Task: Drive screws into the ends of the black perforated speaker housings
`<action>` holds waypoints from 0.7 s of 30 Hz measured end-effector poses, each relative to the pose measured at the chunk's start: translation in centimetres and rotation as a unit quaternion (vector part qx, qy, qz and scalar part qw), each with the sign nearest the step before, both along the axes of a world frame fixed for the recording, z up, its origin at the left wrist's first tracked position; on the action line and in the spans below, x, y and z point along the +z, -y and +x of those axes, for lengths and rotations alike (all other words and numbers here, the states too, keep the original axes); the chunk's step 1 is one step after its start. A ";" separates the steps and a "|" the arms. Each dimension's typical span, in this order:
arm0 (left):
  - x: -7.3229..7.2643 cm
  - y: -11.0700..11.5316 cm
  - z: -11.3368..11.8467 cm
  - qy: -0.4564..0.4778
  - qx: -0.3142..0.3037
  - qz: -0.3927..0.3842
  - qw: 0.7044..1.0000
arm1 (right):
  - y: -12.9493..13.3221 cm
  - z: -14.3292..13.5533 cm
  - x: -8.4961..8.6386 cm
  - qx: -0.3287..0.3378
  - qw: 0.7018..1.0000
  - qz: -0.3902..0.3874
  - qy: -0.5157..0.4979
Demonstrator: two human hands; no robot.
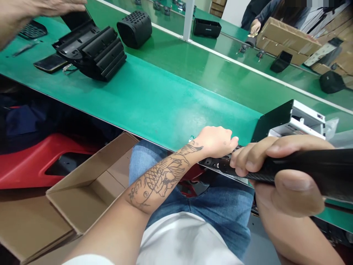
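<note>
My right hand point(275, 165) is wrapped round a long, glossy black casing point(331, 171), with the thumb underneath and the fingers over the top. It is close to the camera, and its far end runs out of view on the right. My left hand point(217, 141), at the bench's front edge, is closed with its fingers curled under; whatever they hold is hidden. Just below it lies a dark strip with holes point(217, 165), which reaches toward my right fingers. Whether this strip and the casing are one piece, I cannot tell.
On the green bench point(154, 99) sit a ribbed black housing point(96, 51), a phone point(51, 63) and a perforated speaker shell point(135, 28). Another person's hand point(44, 7) is at upper left. A black-and-white device point(292, 119) stands right. An open carton point(91, 184) is below left.
</note>
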State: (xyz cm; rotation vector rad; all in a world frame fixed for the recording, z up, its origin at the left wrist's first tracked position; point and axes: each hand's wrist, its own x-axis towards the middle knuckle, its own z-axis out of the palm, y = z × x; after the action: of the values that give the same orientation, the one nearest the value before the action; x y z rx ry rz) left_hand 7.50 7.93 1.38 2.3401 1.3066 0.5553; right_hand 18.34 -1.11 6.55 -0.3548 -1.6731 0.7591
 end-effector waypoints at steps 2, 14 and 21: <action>0.1 0.0 0.0 -0.003 0.003 -0.002 1.000 | 0.1 0.1 0.0 0.005 1.000 0.001 0.006; 0.2 -0.1 -0.1 -0.002 -0.005 0.001 1.000 | -0.3 0.2 -0.3 0.020 0.999 -0.030 0.014; 0.8 0.0 -0.1 -0.005 -0.009 -0.021 1.000 | -0.1 -0.1 -0.5 0.062 0.997 -0.033 0.032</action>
State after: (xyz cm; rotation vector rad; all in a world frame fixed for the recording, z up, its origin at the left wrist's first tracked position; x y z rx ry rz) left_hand 7.37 7.93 2.16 2.3201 1.2877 0.5069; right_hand 18.24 -1.00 6.01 -0.3256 -1.7447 0.9046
